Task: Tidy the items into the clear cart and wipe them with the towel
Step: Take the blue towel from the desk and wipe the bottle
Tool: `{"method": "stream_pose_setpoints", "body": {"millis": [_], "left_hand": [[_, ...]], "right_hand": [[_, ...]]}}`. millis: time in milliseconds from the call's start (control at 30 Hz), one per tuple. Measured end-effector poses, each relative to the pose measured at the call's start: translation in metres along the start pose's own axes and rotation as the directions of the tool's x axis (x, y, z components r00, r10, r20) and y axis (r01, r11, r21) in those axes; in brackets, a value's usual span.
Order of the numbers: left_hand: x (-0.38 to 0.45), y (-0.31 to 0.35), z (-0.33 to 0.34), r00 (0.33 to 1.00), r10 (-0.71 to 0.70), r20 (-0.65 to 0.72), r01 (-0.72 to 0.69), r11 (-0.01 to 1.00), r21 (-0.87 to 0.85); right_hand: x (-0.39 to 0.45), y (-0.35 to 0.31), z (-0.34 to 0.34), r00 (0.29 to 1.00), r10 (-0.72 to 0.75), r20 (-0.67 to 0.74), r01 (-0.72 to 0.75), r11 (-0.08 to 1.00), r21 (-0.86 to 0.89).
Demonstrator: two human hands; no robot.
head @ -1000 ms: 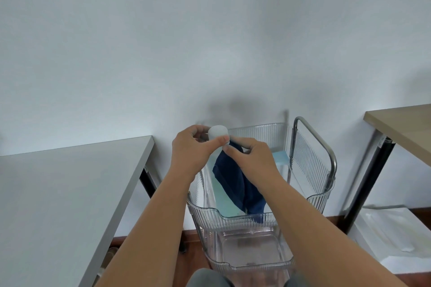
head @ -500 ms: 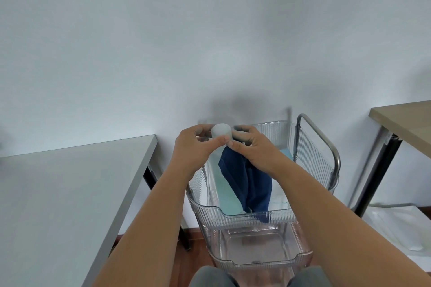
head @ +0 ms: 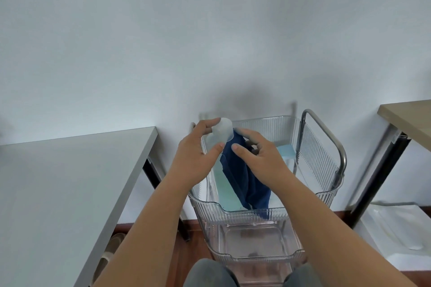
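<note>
Pinching between left hand (head: 196,158) fingertips, clear cup (head: 221,132), towel (head: 245,177) alongside.

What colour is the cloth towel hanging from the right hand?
Dark navy blue towel, plainly seen in the head view.

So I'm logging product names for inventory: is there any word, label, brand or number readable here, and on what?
None can be read.
Translucent bottle in the left hand: no label visible.
Blue towel in the right hand: no print.
Clear cart: no markings.
</note>
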State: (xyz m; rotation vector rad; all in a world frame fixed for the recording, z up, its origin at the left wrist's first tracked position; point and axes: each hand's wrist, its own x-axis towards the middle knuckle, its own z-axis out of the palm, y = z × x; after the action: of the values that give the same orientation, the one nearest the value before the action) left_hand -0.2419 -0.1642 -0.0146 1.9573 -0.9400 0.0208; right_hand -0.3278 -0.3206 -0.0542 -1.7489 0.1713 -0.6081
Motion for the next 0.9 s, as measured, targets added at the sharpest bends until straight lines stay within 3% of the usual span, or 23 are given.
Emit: {"method": "stream_pose_setpoints", "body": {"millis": [100,200,500,767,900], "left_hand": [[-0.001,-0.002,0.000,0.996,-0.027,0.081,0.027,1.000,-0.004],[-0.001,-0.005,0.006,0.988,-0.025,0.153,0.044,0.991,-0.123],[0.002,-0.009,0.009,0.983,-0.005,0.186,0.051,0.968,-0.244],[0.004,-0.011,0.005,0.970,0.001,0.244,0.057,0.971,-0.232],[0.004,0.000,-0.002,0.960,-0.053,0.274,0.096,0.985,-0.143]], "right_hand": [[0.002,0.002,-0.002,1.000,-0.005,0.020,0.006,0.999,-0.038],[0.002,0.003,-0.001,1.000,-0.014,0.015,0.014,0.999,-0.050],[0.002,0.005,0.004,0.998,0.023,0.050,-0.026,0.998,0.053],[0.024,-0.007,-0.007,0.969,0.004,0.245,-0.034,0.993,0.117],[0.029,-0.017,-0.013,0.952,0.037,0.305,-0.056,0.997,0.055]]}}
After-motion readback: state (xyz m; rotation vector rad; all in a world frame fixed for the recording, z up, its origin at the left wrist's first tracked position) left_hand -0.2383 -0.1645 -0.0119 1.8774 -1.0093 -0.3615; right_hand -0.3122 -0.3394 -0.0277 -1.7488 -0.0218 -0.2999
